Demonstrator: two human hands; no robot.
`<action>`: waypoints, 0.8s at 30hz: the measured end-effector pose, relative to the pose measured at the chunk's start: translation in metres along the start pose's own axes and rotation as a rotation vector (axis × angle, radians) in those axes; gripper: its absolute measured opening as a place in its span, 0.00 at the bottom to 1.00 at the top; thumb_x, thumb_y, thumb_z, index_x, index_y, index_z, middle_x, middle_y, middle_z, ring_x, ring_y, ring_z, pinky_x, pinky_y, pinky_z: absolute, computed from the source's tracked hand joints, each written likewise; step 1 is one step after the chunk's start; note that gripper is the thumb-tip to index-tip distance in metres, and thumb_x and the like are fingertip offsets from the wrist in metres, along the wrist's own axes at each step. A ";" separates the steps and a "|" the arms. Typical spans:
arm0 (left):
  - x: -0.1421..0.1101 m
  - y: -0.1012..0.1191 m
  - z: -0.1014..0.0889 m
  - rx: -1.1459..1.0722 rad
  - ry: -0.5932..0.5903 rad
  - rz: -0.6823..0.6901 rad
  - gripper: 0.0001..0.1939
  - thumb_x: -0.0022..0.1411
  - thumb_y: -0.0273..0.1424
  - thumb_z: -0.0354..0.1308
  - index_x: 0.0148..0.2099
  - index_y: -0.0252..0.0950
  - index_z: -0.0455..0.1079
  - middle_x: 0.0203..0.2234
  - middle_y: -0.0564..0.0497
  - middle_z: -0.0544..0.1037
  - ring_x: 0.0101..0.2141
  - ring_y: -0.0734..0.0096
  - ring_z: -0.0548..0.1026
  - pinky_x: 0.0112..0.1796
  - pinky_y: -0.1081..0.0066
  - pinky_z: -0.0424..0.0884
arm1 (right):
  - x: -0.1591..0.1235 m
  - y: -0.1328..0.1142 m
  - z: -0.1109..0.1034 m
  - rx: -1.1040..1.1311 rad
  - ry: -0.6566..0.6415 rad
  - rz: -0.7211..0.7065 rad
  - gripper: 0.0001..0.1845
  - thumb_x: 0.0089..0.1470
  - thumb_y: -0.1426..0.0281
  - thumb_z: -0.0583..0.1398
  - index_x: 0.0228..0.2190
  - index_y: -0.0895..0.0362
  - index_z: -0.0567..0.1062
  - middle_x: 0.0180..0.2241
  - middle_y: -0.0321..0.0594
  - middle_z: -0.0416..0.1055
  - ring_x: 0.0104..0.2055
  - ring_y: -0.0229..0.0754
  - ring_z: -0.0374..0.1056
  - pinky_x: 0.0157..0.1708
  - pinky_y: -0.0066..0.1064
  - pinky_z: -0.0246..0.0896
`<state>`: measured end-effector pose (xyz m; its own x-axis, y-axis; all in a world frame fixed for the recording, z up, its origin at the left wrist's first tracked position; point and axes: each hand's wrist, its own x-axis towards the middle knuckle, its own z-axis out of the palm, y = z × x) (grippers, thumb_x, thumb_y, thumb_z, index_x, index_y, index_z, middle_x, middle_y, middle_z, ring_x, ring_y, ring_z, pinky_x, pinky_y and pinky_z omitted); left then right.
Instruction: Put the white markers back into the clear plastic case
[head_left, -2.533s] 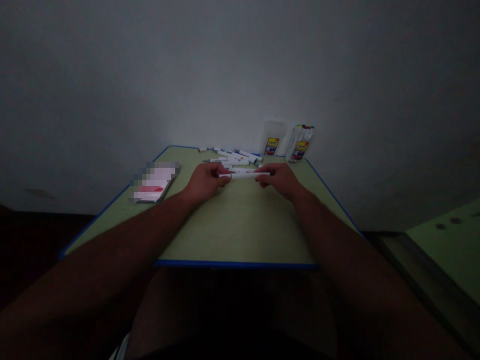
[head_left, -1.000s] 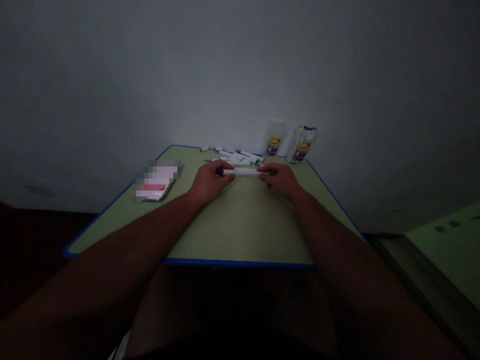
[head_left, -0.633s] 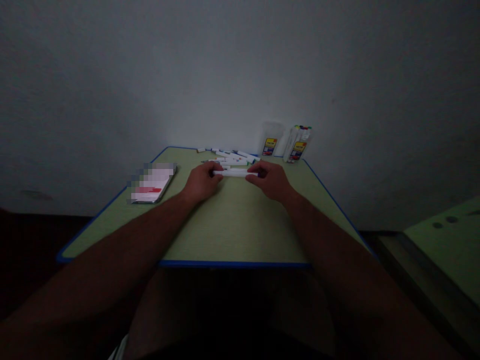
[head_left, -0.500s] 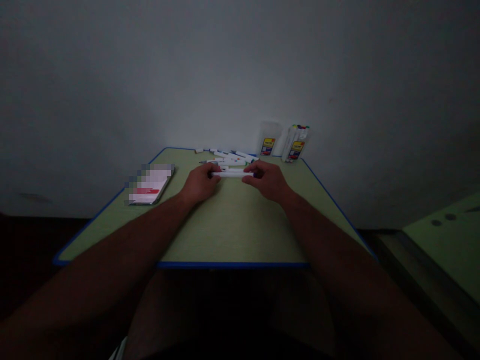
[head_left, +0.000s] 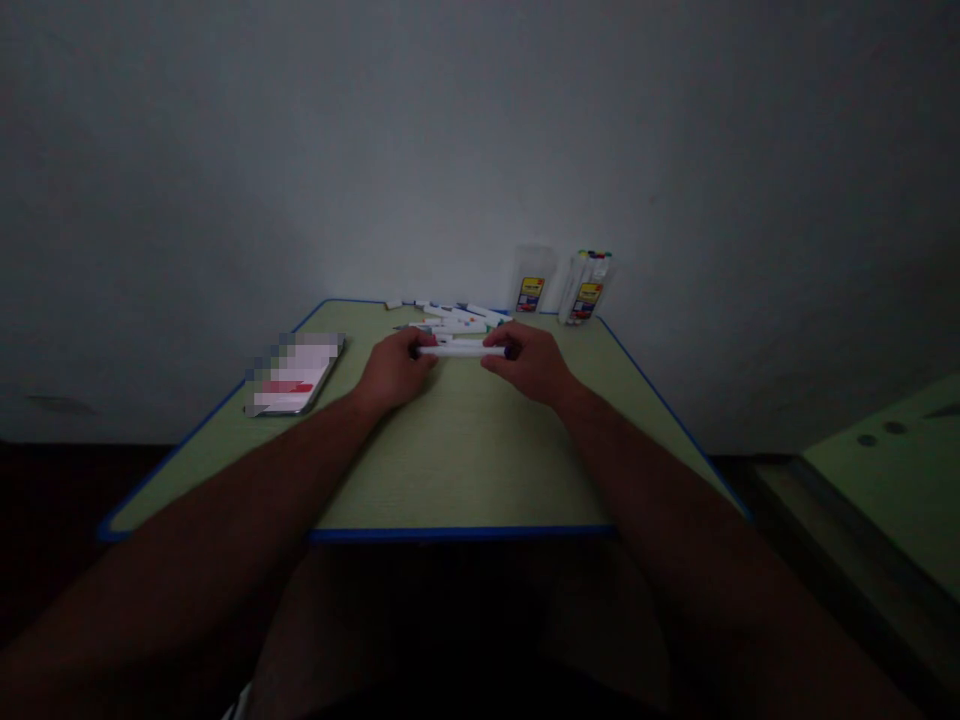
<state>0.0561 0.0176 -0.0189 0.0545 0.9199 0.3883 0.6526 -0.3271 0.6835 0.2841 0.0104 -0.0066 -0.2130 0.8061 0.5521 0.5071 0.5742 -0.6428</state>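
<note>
A white marker (head_left: 460,351) with a dark purple end lies crosswise between my hands, near the middle of the table's far half. My left hand (head_left: 397,367) is closed on its left end, thumb toward me. At the other end, beside the purple tip, my right hand (head_left: 531,362) pinches the same marker between thumb and fingers. Just behind it lies another white marker, partly hidden by the hands. Farther back is a loose pile of white markers (head_left: 461,325) with coloured marks.
A phone (head_left: 296,375) with a lit, blurred screen lies at the table's left. At the back right stand a clear plastic case (head_left: 533,265) with a yellow label and a second case (head_left: 586,290) filled with markers. The blue-edged table (head_left: 465,470) meets a grey wall.
The view has shifted slightly, so the table and cases sit a little to the left and lower. Both hands keep their hold on the marker, with hardly any movement.
</note>
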 end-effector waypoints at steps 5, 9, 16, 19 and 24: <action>0.001 0.001 0.001 -0.118 0.034 0.000 0.10 0.52 0.29 0.66 0.39 0.36 0.75 0.32 0.50 0.79 0.30 0.68 0.72 0.36 0.66 0.67 | 0.001 0.008 -0.002 -0.099 0.034 0.044 0.09 0.44 0.71 0.69 0.30 0.58 0.79 0.29 0.37 0.76 0.30 0.38 0.68 0.35 0.32 0.61; -0.001 0.005 0.002 -0.196 0.014 0.028 0.11 0.50 0.30 0.67 0.38 0.36 0.75 0.29 0.52 0.77 0.28 0.71 0.70 0.33 0.67 0.67 | 0.001 0.010 0.000 -0.130 -0.030 0.022 0.09 0.45 0.72 0.69 0.33 0.56 0.80 0.32 0.37 0.78 0.33 0.40 0.71 0.38 0.33 0.62; -0.003 0.007 0.007 -0.308 -0.025 0.102 0.12 0.48 0.31 0.68 0.37 0.36 0.74 0.28 0.53 0.75 0.28 0.72 0.69 0.32 0.69 0.66 | 0.000 0.013 0.002 -0.232 -0.082 -0.070 0.09 0.47 0.71 0.69 0.34 0.52 0.82 0.35 0.36 0.78 0.38 0.43 0.72 0.42 0.37 0.63; -0.002 0.006 0.008 -0.367 -0.033 0.121 0.17 0.46 0.29 0.69 0.41 0.37 0.74 0.28 0.54 0.74 0.28 0.72 0.69 0.32 0.69 0.67 | 0.002 0.011 -0.002 -0.309 -0.012 -0.123 0.08 0.45 0.72 0.70 0.31 0.53 0.81 0.34 0.39 0.76 0.42 0.46 0.69 0.46 0.40 0.61; -0.001 0.004 0.007 -0.354 -0.018 0.132 0.20 0.47 0.28 0.69 0.44 0.37 0.73 0.28 0.55 0.73 0.28 0.73 0.70 0.33 0.68 0.68 | 0.004 0.005 -0.006 -0.297 0.050 -0.102 0.07 0.46 0.72 0.68 0.32 0.55 0.78 0.33 0.38 0.75 0.37 0.44 0.67 0.42 0.38 0.60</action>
<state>0.0643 0.0164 -0.0208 0.1360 0.8673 0.4789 0.3380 -0.4950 0.8004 0.2906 0.0153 -0.0042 -0.2379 0.7345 0.6355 0.7086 0.5788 -0.4037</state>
